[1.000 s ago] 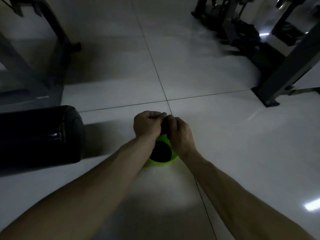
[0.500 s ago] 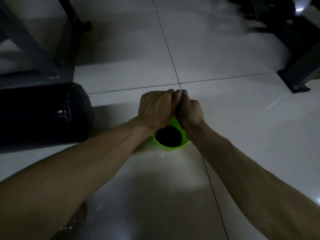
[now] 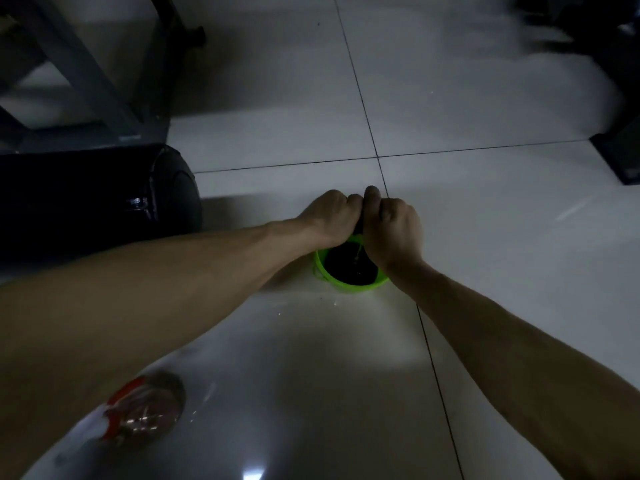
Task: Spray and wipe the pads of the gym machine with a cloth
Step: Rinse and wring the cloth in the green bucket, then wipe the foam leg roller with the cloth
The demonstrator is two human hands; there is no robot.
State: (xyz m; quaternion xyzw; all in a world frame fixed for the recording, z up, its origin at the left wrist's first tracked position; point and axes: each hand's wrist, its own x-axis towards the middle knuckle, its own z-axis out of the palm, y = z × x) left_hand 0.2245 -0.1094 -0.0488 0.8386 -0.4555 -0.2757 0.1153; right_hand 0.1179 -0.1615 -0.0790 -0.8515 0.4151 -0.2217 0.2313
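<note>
Both arms stretched forward, left hand (image 3: 329,216) and right hand (image 3: 394,230) fisted knuckle to knuckle. Fingers curled tight round a dark cloth (image 3: 358,229) (only a sliver shows between them). Directly under the fingers: round green plastic bucket (image 3: 346,287), dark inside. Glossy white tiled floor (image 3: 450,98), dim room. Left of the fingers, smooth black cylindrical roller pad (image 3: 86,199); grey metal frame (image 3: 86,74) beyond it.
</note>
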